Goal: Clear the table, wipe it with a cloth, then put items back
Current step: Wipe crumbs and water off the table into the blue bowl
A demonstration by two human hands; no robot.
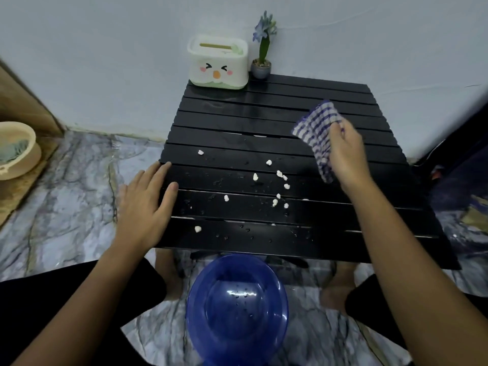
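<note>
A low black slatted table (264, 122) stands against the wall. Several small white crumbs (280, 186) and water drops lie scattered on its near half. My right hand (348, 157) is lifted over the table's right side and grips a blue-and-white checked cloth (318, 130), which hangs from the fingers. My left hand (148, 204) rests flat on the table's left edge, fingers spread, holding nothing. A white tissue box with a cartoon face (218, 63) and a small potted purple flower (262, 56) stand at the table's far edge.
A blue plastic basin (236, 307) sits on the marble-patterned floor just below the table's near edge, between my knees. A cream bowl (15, 151) rests on a mat at the far left. Dark fabric lies at the right.
</note>
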